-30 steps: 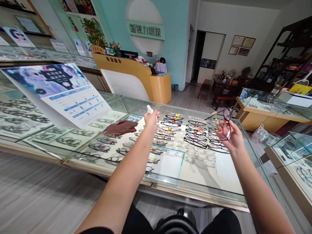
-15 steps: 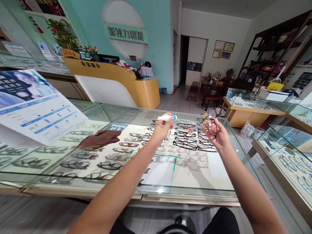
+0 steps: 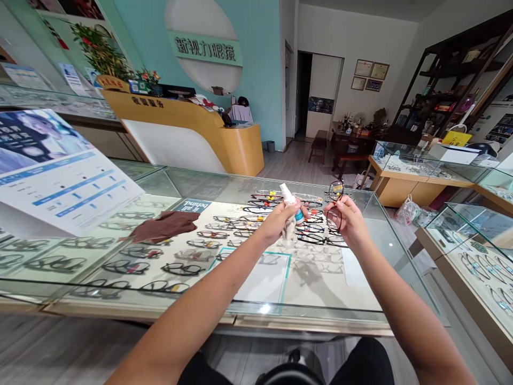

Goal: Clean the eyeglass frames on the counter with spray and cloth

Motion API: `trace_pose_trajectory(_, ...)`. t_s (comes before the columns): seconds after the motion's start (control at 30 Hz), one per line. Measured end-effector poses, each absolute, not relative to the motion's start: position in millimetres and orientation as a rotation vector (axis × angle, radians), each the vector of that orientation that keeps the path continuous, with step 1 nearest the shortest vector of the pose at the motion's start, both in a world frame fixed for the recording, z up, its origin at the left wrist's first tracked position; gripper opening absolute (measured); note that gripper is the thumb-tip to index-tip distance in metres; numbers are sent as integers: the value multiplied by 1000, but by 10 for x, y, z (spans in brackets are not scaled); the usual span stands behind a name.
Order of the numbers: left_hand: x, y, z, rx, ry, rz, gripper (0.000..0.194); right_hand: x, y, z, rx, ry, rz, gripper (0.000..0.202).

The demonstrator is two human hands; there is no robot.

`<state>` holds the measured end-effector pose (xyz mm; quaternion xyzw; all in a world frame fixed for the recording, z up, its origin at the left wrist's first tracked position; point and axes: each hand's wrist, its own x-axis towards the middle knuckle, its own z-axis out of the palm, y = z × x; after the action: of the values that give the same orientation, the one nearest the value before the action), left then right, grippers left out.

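My left hand (image 3: pixel 280 220) is closed round a small white spray bottle (image 3: pixel 287 193) with a blue-green band, its nozzle tilted up and to the left. A pale cloth (image 3: pixel 289 230) hangs from the same hand. My right hand (image 3: pixel 351 220) pinches a pair of dark-rimmed glasses (image 3: pixel 335 189) by the frame, held on end above the glass counter (image 3: pixel 320 299). The bottle and the glasses are a short way apart. Beneath both hands, rows of spectacle frames (image 3: pixel 311 238) lie in the case. A brown cloth (image 3: pixel 163 226) rests crumpled on the counter to the left.
A white folded display card (image 3: pixel 80 187) stands on the counter at the left. Beyond are a yellow-and-white reception desk (image 3: pixel 240 149) and a wooden bench (image 3: pixel 318 143). Another glass display case (image 3: pixel 473 262) stands at the right.
My left hand has moved right and slightly down, turning the spray bottle from lying sideways to nozzle-up. My right hand has shifted a little left with the glasses.
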<state>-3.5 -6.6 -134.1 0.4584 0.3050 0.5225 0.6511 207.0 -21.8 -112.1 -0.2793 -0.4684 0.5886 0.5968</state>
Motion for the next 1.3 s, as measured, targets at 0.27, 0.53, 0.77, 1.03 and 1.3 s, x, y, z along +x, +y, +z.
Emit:
trace_pose_trajectory(0.27, -92, -134, -1229, 868, 475, 1079, 58, 1998, -272, -1145, -651, -1152, 1375, 47)
trace_pose_trajectory(0.53, -61, -142, -1141, 786, 600, 1127, 87, 1925, -309, -1209, -729, -1228, 1348, 49)
trace_pose_trajectory(0.77, 11, -107, -1324, 1042, 786, 1242, 65, 1834, -361, -1268, -744, -1326, 1311, 46)
trace_pose_trajectory(1.03, 15, -129, -1367, 1430, 989, 1375, 54, 1782, -411, -1323, -731, -1408, 1336, 49)
trace_pose_trajectory(1.3, 34, -139, -1377, 1488, 1040, 1410, 47, 1768, -413, -1334, -741, -1419, 1351, 50)
